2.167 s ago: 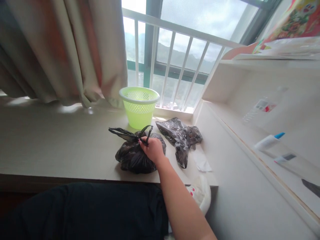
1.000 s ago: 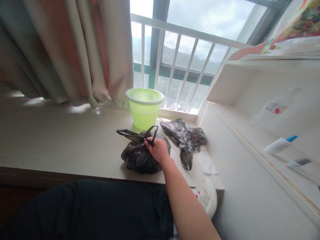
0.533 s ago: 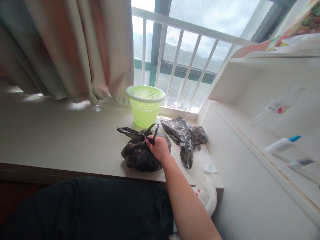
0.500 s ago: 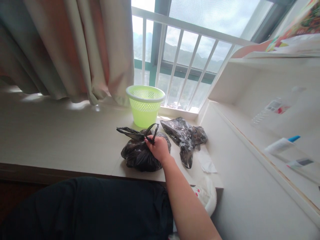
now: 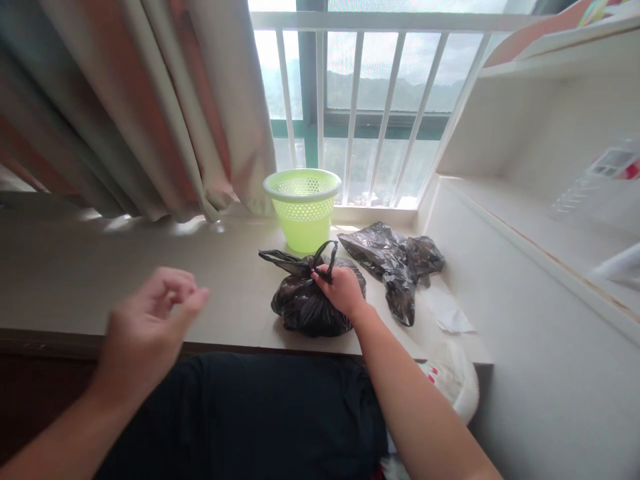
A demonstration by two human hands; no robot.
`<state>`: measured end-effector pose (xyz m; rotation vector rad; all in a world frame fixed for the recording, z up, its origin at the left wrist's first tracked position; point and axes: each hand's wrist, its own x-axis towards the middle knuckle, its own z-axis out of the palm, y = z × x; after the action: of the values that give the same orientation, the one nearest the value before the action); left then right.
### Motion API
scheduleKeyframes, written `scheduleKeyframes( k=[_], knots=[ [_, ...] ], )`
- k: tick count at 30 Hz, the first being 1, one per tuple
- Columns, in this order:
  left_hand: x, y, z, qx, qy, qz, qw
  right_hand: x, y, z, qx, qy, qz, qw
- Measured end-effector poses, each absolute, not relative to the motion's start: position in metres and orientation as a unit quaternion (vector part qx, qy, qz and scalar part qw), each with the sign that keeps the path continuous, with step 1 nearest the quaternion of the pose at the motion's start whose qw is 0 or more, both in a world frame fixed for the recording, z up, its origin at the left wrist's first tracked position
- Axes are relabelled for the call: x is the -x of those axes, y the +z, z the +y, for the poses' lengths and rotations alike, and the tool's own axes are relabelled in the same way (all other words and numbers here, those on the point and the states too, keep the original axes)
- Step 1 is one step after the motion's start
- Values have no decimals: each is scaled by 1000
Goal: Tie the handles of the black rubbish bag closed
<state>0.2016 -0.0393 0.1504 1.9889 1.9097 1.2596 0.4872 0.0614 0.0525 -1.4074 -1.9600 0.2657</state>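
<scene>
Curtain point(image 5: 150, 100) at far left, one, hanging over the ledge point(image 5: 220, 307), also one. Next, left hand point(image 5: 145, 327): blurred, in the air near the ledge's front edge, fingers curled, nothing seen in it, touching nothing I can make out; can't tell how far it's closed. Dark-clothed legs point(image 5: 240, 413) below the edge.

Basket point(image 5: 304, 227), one, green, upright at the back, just behind the tied bag point(image 5: 307, 310). That bag sits on the ledge near the front edge, bulging, contents hidden. Two loops point(image 5: 283, 261) stand up from its top. Right hand point(image 5: 343, 290) is on it, fingers pinched round the base of the right loop, by the gathered neck. Hands: two in all.

Handling, my guess: light to middling weight, soft and squashy, thin film, slippery, may stretch or tear if one loop takes everything. Best hold is the gathered neck, or both loops together; a palm underneath if it feels heavy. Not fragile as far as the outside tells.

Behind, railing point(image 5: 390, 22), six uprights by my count. Then loose bag point(image 5: 393, 260), flat and crumpled, just right of the tied one; black bags total two. One paper point(image 5: 447, 310) beside it, one white plush-looking thing point(image 5: 465, 383) at the ledge corner, partly hidden. Far right, on the shelf point(image 5: 520, 193): one clear bottle point(image 5: 595, 177) and one white item point(image 5: 620, 263), cut off by the view, can't tell what
</scene>
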Motion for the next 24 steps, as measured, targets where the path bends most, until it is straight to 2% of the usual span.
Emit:
scheduleKeyframes(
  k=[5,7,9,12,15,19,24],
  knots=[
    [-192,89,-50,-742,104,642,164,-486,53,61,543,110,-756,349],
    [-193,82,-45,-741,41,649,169,-486,53,61,544,114,-754,350],
    [-200,88,-34,-742,29,645,179,-486,54,61,547,114,-752,350],
    [-222,105,-9,-759,56,619,193,-485,53,60,547,112,-752,351],
    [-249,113,24,-744,179,600,233,-486,52,60,539,113,-754,358],
    [-283,99,63,-720,351,514,307,-490,47,60,524,125,-755,373],
    [-319,71,86,-706,440,412,372,-492,41,63,491,151,-748,420]
  ],
)
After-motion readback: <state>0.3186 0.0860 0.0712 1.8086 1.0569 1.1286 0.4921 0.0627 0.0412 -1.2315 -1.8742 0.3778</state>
